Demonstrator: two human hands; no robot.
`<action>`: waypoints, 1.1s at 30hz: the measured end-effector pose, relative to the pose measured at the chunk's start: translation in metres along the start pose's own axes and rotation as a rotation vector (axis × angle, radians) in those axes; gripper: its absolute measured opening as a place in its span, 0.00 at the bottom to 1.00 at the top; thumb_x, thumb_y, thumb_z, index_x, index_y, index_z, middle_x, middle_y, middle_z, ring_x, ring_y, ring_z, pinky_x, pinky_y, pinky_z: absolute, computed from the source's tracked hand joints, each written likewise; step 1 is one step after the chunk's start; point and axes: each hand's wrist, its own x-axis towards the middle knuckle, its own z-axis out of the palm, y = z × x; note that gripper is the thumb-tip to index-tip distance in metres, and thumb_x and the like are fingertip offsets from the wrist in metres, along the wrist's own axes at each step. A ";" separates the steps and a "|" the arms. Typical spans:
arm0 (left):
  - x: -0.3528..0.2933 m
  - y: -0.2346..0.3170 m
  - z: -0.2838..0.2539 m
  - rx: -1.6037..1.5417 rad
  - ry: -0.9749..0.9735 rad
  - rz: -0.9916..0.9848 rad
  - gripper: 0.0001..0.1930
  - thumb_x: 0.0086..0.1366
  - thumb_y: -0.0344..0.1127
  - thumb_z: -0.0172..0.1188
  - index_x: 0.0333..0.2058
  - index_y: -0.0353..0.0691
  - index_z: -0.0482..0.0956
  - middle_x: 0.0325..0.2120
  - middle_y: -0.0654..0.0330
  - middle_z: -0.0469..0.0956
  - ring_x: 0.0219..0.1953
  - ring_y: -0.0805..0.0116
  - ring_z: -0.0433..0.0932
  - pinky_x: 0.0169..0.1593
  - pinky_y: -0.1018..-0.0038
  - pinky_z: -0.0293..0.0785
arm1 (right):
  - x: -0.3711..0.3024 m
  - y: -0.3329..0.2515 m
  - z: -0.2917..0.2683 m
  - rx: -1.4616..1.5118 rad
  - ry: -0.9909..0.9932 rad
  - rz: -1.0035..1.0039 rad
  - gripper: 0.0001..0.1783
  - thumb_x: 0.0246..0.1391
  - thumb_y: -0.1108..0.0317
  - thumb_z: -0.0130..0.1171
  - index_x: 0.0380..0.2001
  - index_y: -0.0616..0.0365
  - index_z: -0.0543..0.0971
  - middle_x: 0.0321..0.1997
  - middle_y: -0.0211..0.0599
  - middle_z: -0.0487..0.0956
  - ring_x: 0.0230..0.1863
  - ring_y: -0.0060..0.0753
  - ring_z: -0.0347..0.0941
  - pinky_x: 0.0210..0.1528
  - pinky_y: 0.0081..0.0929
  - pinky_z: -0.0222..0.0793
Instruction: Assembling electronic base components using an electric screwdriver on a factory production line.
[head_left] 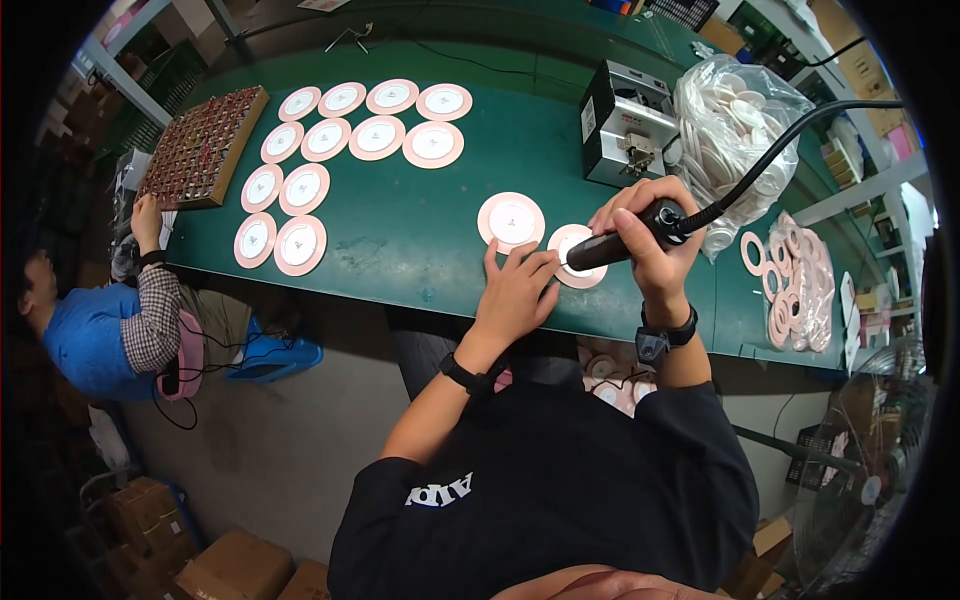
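Observation:
My right hand [655, 235] is wrapped round a black corded electric screwdriver [600, 252]. The tool is tilted, its tip end over a pink-rimmed white disc [590, 277] near the table's front edge. My left hand [516, 297] lies with fingers apart between that disc and a second pink-rimmed disc [511, 220]. One fingertip touches the disc under the tool, close to its tip; whether a small part sits there is hidden. Other fingertips rest by the lower rim of the second disc. Both discs lie flat on the green table [400, 220].
Several similar discs [378, 137] lie in rows at the left. A black-and-silver machine [628, 125] and a clear bag of white discs [740, 110] stand back right, with bagged pink rings [800, 290] nearer. The tool's cord [770, 150] crosses above. Another person [100, 335] sits left, beside a compartmented tray [205, 145].

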 end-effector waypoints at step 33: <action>0.000 0.002 -0.001 0.031 -0.016 -0.001 0.16 0.60 0.38 0.65 0.47 0.49 0.84 0.51 0.67 0.77 0.60 0.61 0.70 0.69 0.35 0.45 | 0.001 -0.001 -0.004 -0.083 0.055 0.043 0.07 0.58 0.78 0.60 0.33 0.64 0.70 0.24 0.42 0.75 0.26 0.36 0.75 0.37 0.37 0.78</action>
